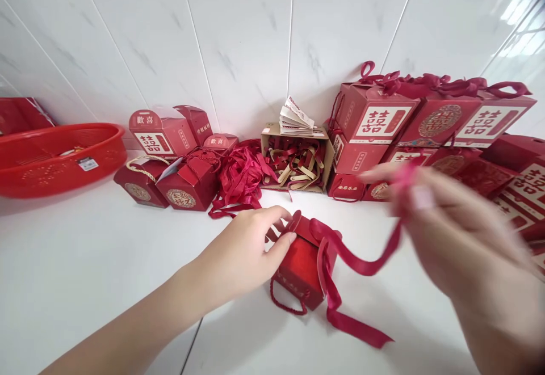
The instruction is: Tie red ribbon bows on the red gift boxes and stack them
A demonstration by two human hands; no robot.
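Note:
A small red gift box (300, 261) stands on the white surface in front of me, with a twisted red cord hanging at its near side. My left hand (255, 244) grips its left top edge, thumb on the near side and fingers behind. From the box's top runs a dark red ribbon (361, 264); one tail lies loose on the surface to the right. The other end is pinched in my right hand (443, 227), raised to the right of the box and blurred by motion.
Behind lie a heap of red ribbon (240, 176) and a carton (298, 159) of cords and tags. Red boxes (187, 182) sit left of them; stacked boxes (378, 117) topped with bows rise at right. A red plastic basket (59, 165) is far left, before a tiled wall (238, 34).

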